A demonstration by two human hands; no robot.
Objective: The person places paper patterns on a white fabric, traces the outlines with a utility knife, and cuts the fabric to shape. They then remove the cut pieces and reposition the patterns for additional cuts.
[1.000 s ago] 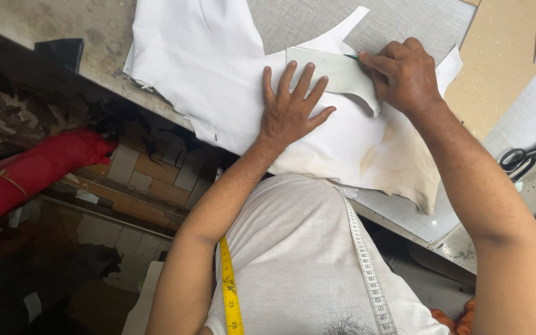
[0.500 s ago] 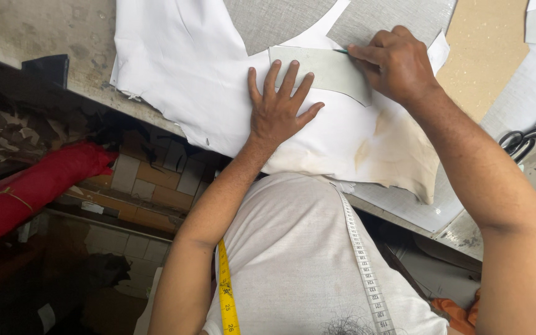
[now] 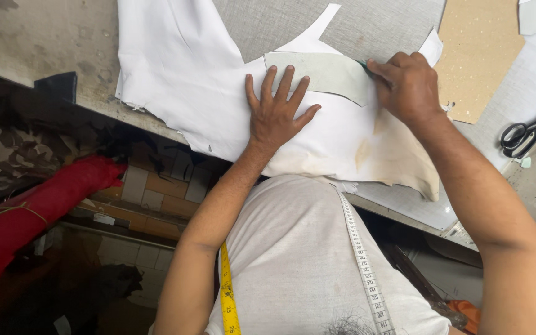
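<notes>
The left hand lies flat, fingers spread, pressing a curved grey pattern piece onto white cloth at the counter's near edge. The right hand has its fingers closed around a thin marking tool at the pattern's right end; black scissors lie toward the counter's right edge

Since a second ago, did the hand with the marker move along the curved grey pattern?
Yes. The right hand slid from the middle of the grey pattern piece to its end nearest the scissors.
</notes>
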